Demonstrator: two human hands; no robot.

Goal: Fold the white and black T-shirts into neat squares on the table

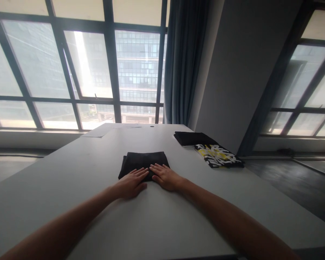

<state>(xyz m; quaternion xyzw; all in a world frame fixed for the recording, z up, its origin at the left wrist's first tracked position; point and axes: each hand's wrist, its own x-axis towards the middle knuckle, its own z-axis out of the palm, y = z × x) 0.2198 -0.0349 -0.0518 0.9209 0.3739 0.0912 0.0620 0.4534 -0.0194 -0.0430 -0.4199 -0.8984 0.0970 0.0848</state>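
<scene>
A folded black cloth (144, 160), perhaps a garment, lies flat on the white table (97, 195) in front of me. My left hand (132, 183) rests palm down on its near left part, fingers stretched forward and thumb toward the middle. Beside it, my right hand (164, 176) lies flat on the near right part, fingers pointing inward. Both hands are open and hold nothing. The fingertips of the two hands are close together near the middle of the cloth. The cloth's near edge is partly hidden under them.
To the right lie a folded black cloth (193, 138) and a folded black, white and yellow patterned cloth (219, 156), near the table's right edge. Paper sheets (97, 133) lie at the far left. Beyond are windows, a curtain (182, 65) and a pillar (233, 72).
</scene>
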